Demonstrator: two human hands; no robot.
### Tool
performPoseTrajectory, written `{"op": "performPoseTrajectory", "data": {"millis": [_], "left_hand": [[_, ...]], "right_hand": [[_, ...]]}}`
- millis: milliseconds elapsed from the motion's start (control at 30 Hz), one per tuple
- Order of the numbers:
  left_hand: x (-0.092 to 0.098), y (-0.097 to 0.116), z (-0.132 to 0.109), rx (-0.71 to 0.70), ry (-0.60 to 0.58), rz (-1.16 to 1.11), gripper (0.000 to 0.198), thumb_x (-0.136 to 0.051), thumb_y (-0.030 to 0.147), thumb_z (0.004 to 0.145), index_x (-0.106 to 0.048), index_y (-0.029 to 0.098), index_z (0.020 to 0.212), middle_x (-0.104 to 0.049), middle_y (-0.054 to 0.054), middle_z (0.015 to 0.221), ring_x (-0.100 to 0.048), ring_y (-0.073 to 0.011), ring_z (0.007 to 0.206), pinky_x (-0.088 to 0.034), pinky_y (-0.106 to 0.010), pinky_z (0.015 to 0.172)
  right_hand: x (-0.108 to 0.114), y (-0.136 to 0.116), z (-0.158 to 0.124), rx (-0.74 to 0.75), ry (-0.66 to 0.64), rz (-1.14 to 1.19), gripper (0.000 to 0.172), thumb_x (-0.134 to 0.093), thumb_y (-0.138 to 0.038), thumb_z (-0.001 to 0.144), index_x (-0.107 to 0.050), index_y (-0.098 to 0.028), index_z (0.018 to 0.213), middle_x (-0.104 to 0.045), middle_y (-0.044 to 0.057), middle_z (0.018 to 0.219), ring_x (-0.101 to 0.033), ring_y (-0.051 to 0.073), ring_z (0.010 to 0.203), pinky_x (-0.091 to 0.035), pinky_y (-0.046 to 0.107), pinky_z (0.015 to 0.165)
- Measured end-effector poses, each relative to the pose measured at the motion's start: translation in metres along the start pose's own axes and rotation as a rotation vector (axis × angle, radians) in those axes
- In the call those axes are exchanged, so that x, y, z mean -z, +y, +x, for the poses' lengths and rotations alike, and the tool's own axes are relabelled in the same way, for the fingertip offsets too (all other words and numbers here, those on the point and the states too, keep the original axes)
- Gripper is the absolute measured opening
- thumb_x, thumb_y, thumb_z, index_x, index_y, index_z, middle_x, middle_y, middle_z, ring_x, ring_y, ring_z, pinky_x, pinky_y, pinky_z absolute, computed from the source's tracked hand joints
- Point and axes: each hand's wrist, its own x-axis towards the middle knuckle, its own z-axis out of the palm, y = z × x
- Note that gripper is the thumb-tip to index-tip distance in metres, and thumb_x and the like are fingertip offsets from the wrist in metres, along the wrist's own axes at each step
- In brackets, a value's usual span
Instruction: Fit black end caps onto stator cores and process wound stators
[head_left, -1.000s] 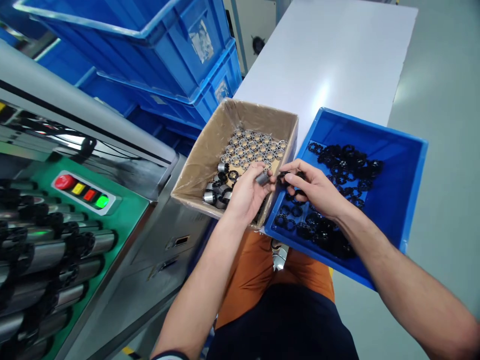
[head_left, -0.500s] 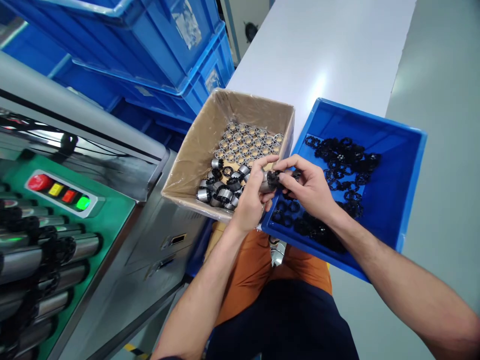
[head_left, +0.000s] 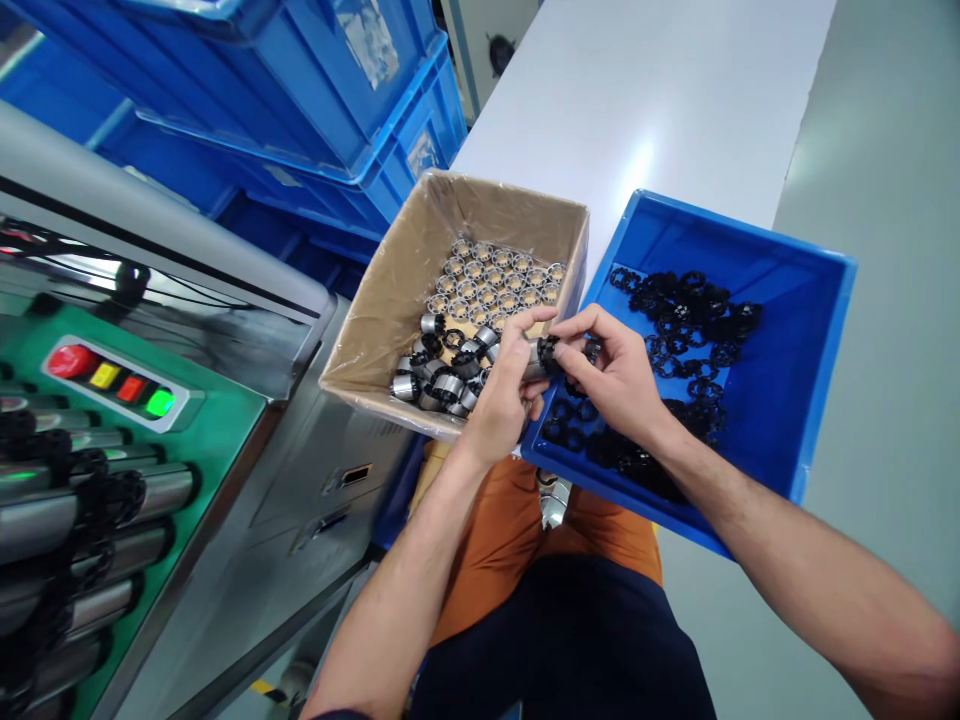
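Observation:
My left hand [head_left: 504, 393] is closed around a silver metal cylinder [head_left: 535, 362], held over the gap between the two boxes. At its right end sits a black plastic ring [head_left: 550, 352], pinched by the thumb and fingers of my right hand [head_left: 611, 372]. Whether the ring is fully seated cannot be made out. Left of my hands, a plastic-lined cardboard box [head_left: 375, 300] contains rows of metal rings [head_left: 487, 280] and loose silver cylinders with black ends [head_left: 448, 387]. Below and beyond my right hand, a blue bin [head_left: 802, 330] holds many black plastic rings [head_left: 694, 305].
A white table [head_left: 600, 100] extends behind the boxes. Stacked blue crates [head_left: 315, 90] stand at the upper left. On the left, a green machine panel [head_left: 232, 370] carries a button strip [head_left: 124, 382] and rows of metal cylinders [head_left: 127, 540]. A grey metal cabinet [head_left: 315, 460] is below.
The view has shifted slightly. Both hands stay together on the cylinder and black ring, with only small finger movement at the ring.

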Motion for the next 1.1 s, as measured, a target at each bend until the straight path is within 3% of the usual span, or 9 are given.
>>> {"op": "performPoseTrajectory", "data": {"millis": [233,533,800,1000,1100], "left_hand": [[-0.003,0.001,-0.001,-0.014,0.021,0.027,0.062,-0.066,0.08,0.113,-0.064,0.032,0.153,-0.049,0.003,0.084,-0.04,-0.0112,0.055,-0.04,-0.022,0.044],[-0.002,0.002,-0.002,-0.036,-0.024,0.07,0.063,-0.061,0.084,0.114,-0.063,0.031,0.149,-0.042,0.004,0.078,-0.042,-0.0125,0.055,-0.041,-0.025,0.047],[-0.001,-0.001,-0.003,-0.025,-0.032,0.103,0.061,-0.054,0.081,0.118,-0.06,0.031,0.153,-0.042,0.003,0.082,-0.042,-0.0148,0.061,-0.044,-0.025,0.05],[-0.003,0.001,-0.007,-0.064,-0.019,0.109,0.056,-0.058,0.078,0.118,-0.06,0.035,0.154,-0.065,-0.004,0.11,-0.055,-0.0137,0.068,-0.052,-0.028,0.056],[-0.004,0.004,-0.008,-0.097,-0.022,0.166,0.06,-0.061,0.079,0.117,-0.061,0.033,0.156,-0.065,-0.004,0.104,-0.055,-0.0139,0.066,-0.053,-0.031,0.059]], "right_hand": [[-0.001,-0.004,0.0,-0.078,0.02,0.044,0.01,-0.082,-0.034,0.096,-0.078,-0.025,0.099,-0.064,-0.004,0.076,-0.062,0.016,0.071,-0.05,0.032,0.068],[-0.003,-0.008,-0.002,-0.038,0.044,0.101,0.008,-0.083,-0.027,0.094,-0.076,-0.025,0.093,-0.064,-0.005,0.077,-0.055,0.013,0.064,-0.045,0.031,0.064],[-0.003,-0.013,-0.005,-0.239,-0.054,0.24,0.022,-0.088,-0.037,0.099,-0.068,-0.027,0.1,-0.055,-0.012,0.06,-0.043,0.011,0.049,-0.038,0.029,0.052],[0.006,-0.009,0.0,-0.02,-0.041,0.073,0.017,-0.09,-0.038,0.101,-0.079,-0.025,0.099,-0.071,-0.003,0.085,-0.059,0.013,0.067,-0.049,0.03,0.066],[0.012,-0.009,0.003,-0.037,-0.083,0.019,0.016,-0.087,-0.038,0.102,-0.08,-0.025,0.096,-0.074,-0.001,0.089,-0.065,0.016,0.076,-0.05,0.03,0.067]]}}
